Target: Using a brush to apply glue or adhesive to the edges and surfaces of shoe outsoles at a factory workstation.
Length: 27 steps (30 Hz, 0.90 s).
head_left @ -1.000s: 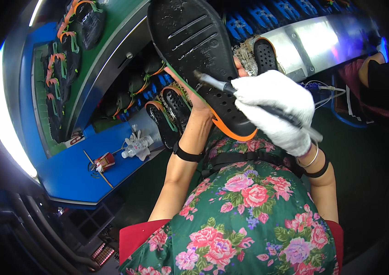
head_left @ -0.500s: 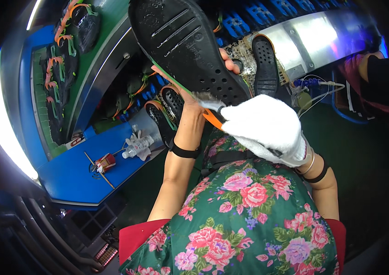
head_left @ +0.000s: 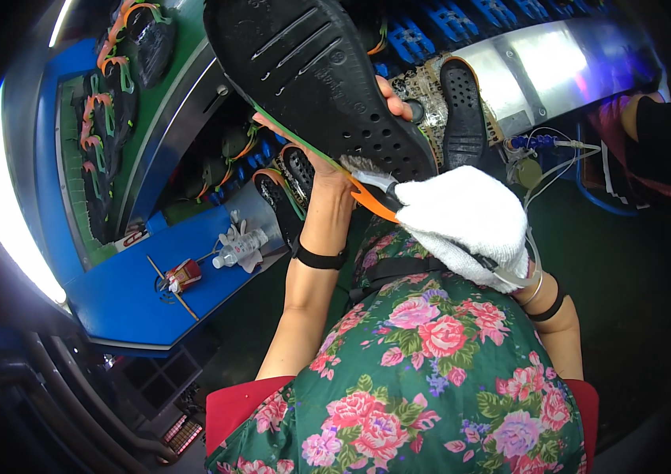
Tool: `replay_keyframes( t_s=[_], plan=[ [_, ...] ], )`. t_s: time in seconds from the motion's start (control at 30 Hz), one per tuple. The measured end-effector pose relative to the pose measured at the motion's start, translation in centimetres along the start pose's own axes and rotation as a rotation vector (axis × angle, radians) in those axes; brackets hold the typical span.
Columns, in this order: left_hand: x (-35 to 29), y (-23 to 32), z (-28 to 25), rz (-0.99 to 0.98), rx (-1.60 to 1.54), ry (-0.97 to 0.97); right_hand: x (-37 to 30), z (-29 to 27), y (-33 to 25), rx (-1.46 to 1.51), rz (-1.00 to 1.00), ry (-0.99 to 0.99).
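Observation:
My left hand [head_left: 335, 162] holds up a black shoe sole [head_left: 316, 75] with an orange and green rim, its underside turned toward me. My right hand [head_left: 466, 221], in a white glove, grips a small brush [head_left: 367, 175] whose bristles touch the heel end of the sole by the orange edge. A black band sits on my left wrist. The brush handle is mostly hidden inside the glove.
A green conveyor [head_left: 177, 110] carries several black shoes with orange trim at the upper left. A blue ledge [head_left: 138, 296] holds a small plastic bottle [head_left: 239, 246] and a red tool [head_left: 181, 275]. Another black sole [head_left: 462, 114] rests on a metal surface [head_left: 541, 63] ahead. A person's sleeve [head_left: 652, 126] shows at right.
The sole has swung leftward and higher. My gloved right hand slid the brush from the middle of the sole down to its heel edge.

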<state>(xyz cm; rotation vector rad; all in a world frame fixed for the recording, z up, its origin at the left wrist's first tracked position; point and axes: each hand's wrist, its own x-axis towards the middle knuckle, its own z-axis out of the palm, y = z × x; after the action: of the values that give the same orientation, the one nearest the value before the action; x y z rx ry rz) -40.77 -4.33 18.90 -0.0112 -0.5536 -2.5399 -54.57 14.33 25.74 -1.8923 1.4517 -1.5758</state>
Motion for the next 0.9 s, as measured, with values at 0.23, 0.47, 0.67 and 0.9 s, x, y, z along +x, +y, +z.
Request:
replay_keyframes(
  t_s=[0.23, 0.47, 0.67, 0.9],
  plan=[
    [1.2, 0.2, 0.2, 0.048, -0.011, -0.229, -0.1, -0.9, 0.2, 0.155, 0.172, 0.057],
    [1.3, 0.1, 2.1, 0.031, 0.079, -0.179, -0.4, -1.1, 0.4, 0.203, 0.163, 0.012],
    [1.6, 0.3, 1.3, 0.032, 0.143, -0.183, -0.6, -1.4, 0.5, 0.184, 0.146, 0.002],
    [2.0, 0.0, 2.1, 0.019, 0.079, -0.179, -0.8, -2.2, 0.6, 0.199, 0.165, 0.005]
  ],
)
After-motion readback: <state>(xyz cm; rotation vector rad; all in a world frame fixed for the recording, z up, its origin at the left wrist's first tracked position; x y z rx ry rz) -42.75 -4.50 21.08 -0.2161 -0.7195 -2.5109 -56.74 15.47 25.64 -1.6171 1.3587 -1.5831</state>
